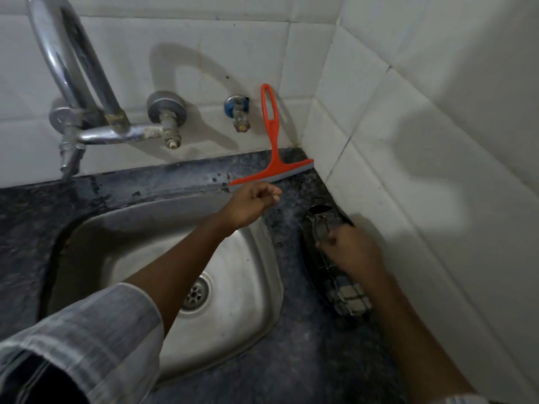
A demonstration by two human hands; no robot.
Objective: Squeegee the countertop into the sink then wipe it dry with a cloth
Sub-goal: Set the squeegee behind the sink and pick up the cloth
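An orange squeegee (272, 147) stands on its grey blade on the dark countertop (291, 330), its handle leaning against the tiled back wall in the corner. My left hand (250, 204) hovers just in front of the blade, over the sink's far right rim, fingers loosely curled and holding nothing. My right hand (351, 250) is closed on a checked grey cloth (348, 295) that lies along the counter by the right wall. The steel sink (122, 246) with its drain sits left of the cloth.
A chrome tap (87, 91) with two valves juts from the back wall above the sink's left side. A small blue-collared valve (239, 113) sits just left of the squeegee handle. White tiled walls close the corner at the back and right.
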